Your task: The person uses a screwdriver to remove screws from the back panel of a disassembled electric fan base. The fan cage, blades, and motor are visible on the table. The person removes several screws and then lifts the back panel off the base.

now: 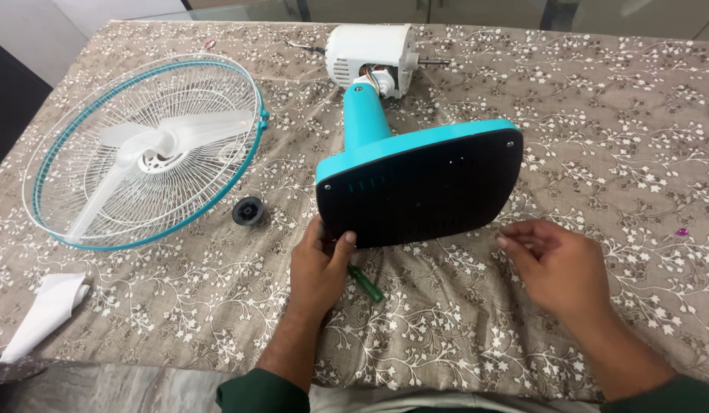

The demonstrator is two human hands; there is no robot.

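A teal table fan lies on its side, its black base underside (423,187) facing me and its white motor housing (370,53) farther back. My left hand (320,264) grips the lower left corner of the base, thumb on the black plate. A green-handled screwdriver (366,283) lies on the cloth just right of that hand. My right hand (557,264) hovers near the base's lower right edge, fingers loosely curled, holding nothing that I can see.
A white wire fan guard with teal rim (144,153) holds the white blades at the left. A small black knob (249,210) sits beside it. A folded white cloth (48,310) lies at the front left. A tiny pink piece (682,231) rests far right.
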